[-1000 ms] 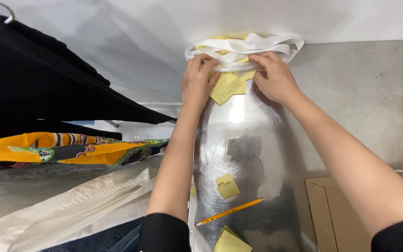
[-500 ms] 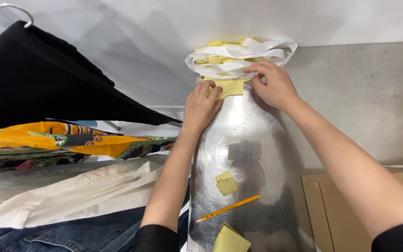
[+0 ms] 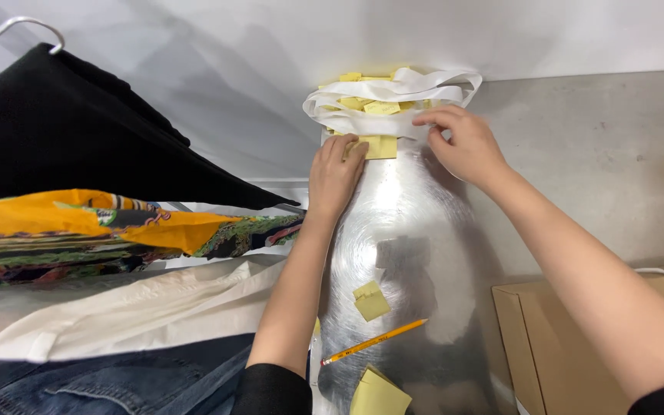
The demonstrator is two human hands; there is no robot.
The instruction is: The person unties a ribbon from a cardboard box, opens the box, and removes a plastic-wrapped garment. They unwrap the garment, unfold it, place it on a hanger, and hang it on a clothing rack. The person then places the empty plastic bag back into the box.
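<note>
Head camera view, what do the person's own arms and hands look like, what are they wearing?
Both forearms are bare, with black sleeves ending near the elbows at the bottom edge of the picture. The left hand and right hand wear no gloves. No rings, watch or bracelets are visible on either.

A white tote bag [image 3: 393,96] lies at the far end of the shiny metal surface [image 3: 409,230], its mouth open toward the camera and its straps looped across the top, filled with yellow sticky notes [image 3: 370,104]; one yellow note [image 3: 380,146] lies flat just below its rim
</note>
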